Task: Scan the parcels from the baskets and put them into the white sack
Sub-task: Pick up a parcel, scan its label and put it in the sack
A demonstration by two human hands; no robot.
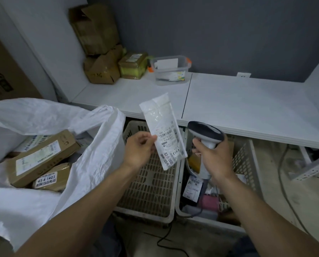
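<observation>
Item: flat white plastic mailer parcel, left hand pinching its 8 o'clock edge.
Likely light, limp, slick: hold an edge. Right hand grips grey handheld scanner.

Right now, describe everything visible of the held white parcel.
The parcel is a slim, flat white plastic mailer, glossy and slightly crinkled. A printed label with barcodes and numbers covers its lower half, facing the camera. It hangs in the air over the left basket, near upright, top leaning left. The left hand pinches its left edge; the scanner in the right hand is close on its right, seemingly apart.
</observation>
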